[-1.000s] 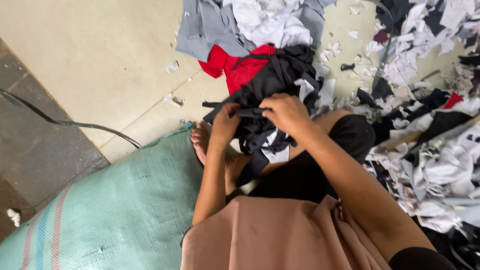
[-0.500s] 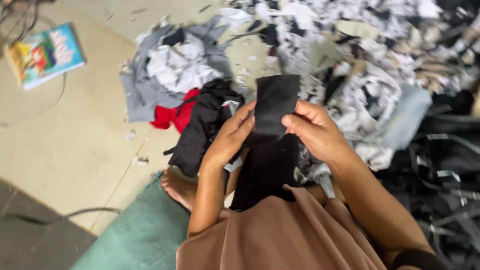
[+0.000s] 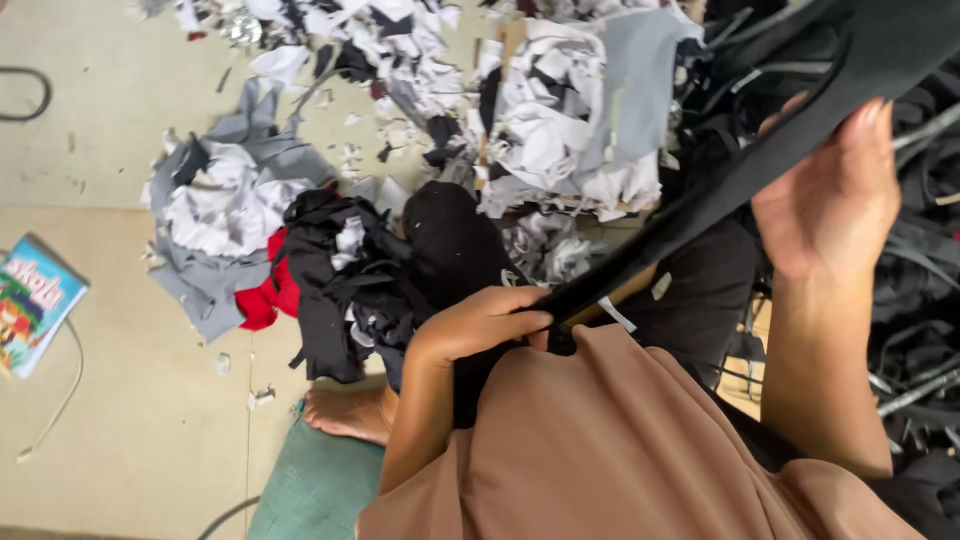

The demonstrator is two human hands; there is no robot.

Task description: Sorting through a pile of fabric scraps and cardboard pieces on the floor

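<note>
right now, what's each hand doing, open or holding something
Left hand: shut on the black fabric strip.
Right hand: raised, fingers around the same strip's upper end.

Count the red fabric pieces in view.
1: a red cloth on the floor, wedged between the grey pile and the black heap. More may be buried under the scraps.

A textile-scrap sorting area on a tiled floor is indicated: heaps of fabric offcuts from 10 to 2 o'clock, a woven sack at 7.
</note>
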